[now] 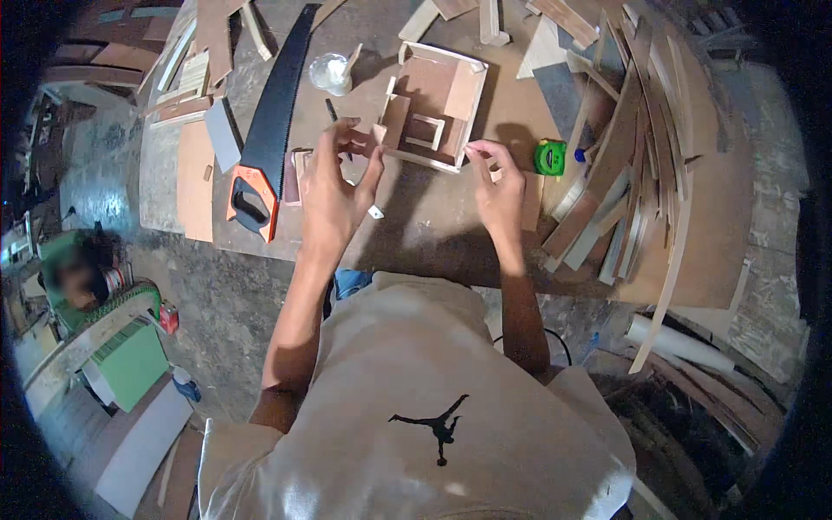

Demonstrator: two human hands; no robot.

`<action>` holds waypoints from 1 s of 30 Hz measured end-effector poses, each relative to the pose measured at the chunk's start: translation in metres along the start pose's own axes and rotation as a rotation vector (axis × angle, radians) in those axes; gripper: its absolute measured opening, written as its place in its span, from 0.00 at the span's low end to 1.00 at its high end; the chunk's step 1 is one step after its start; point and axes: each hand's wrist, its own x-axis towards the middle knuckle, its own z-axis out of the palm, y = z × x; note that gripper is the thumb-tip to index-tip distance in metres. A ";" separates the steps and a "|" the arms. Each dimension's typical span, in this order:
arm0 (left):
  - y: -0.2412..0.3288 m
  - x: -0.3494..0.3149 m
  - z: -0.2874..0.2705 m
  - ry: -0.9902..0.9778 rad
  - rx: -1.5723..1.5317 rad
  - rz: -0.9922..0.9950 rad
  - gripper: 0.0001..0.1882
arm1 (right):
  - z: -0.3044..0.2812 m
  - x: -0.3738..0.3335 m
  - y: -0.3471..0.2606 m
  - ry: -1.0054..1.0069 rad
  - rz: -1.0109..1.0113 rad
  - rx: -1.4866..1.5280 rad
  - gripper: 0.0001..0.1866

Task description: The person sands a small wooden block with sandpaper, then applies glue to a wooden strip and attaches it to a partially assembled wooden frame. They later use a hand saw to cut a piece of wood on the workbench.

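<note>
A small open-topped wooden box (pixel 472 113) lies on the workbench in front of me. Inside it are a little wooden frame (pixel 425 131) and flat panels. My left hand (pixel 334 186) is raised at the box's near left corner. Its thumb and fingers are spread apart, the thumb close to a small wood piece (pixel 379 134) there. Beside the near right corner, my right hand (pixel 500 186) has thumb and forefinger pinched together at the box wall. Whatever is between those fingertips is too small to tell. A dark pen-like stick (pixel 331 109) shows behind my left hand.
A handsaw (pixel 254 195) with an orange handle lies at left, near a clear cup (pixel 331 74) of whitish stuff. A green tape measure (pixel 549 157) sits right of my right hand. Long wood strips (pixel 637 147) pile up farther right. Offcuts (pixel 494 24) lie along the far side.
</note>
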 end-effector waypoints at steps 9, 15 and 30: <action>-0.003 0.016 0.042 0.012 0.111 0.068 0.20 | 0.003 0.009 -0.008 -0.006 -0.066 -0.036 0.10; -0.001 0.018 0.051 0.008 0.099 -0.011 0.24 | 0.008 0.027 -0.028 -0.198 -0.454 -0.271 0.24; 0.000 0.008 0.056 0.012 0.109 -0.106 0.25 | 0.033 0.036 -0.022 -0.317 -0.533 -0.371 0.29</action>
